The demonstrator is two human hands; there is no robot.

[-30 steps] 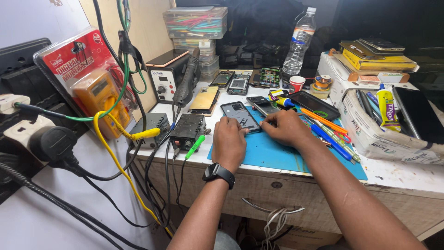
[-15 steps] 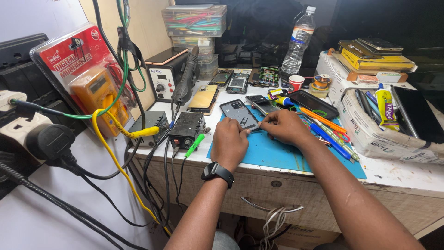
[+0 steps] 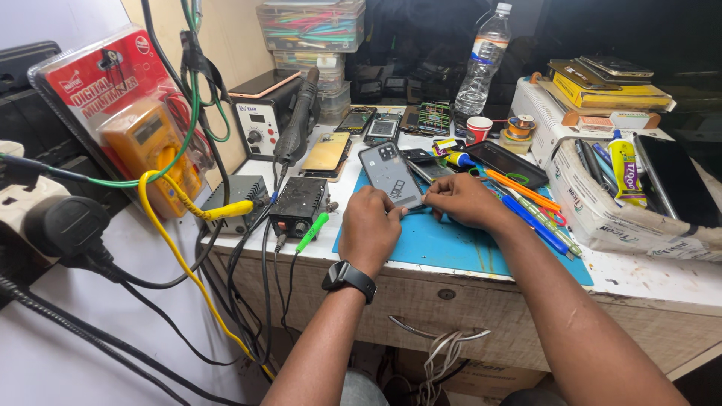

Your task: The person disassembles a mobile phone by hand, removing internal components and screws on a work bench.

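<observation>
A grey smartphone [image 3: 388, 173] lies back side up on a blue work mat [image 3: 451, 244] at the middle of the bench. My left hand [image 3: 370, 229] grips its near end; a black watch sits on that wrist. My right hand [image 3: 465, 199] is closed at the phone's lower right corner, pinching something thin against its edge. What it pinches is too small to make out.
Black boxes [image 3: 299, 203] with cables stand left of the mat, a soldering station [image 3: 263, 113] behind. A packaged yellow multimeter [image 3: 147, 139] hangs at left. Screwdrivers [image 3: 526, 207], a white box of tools [image 3: 602, 203], a water bottle [image 3: 483, 64], a red cup [image 3: 478, 128] and more phones surround the mat.
The view has shifted slightly. Both hands stay on the grey phone, the right hand still working at its lower right edge.
</observation>
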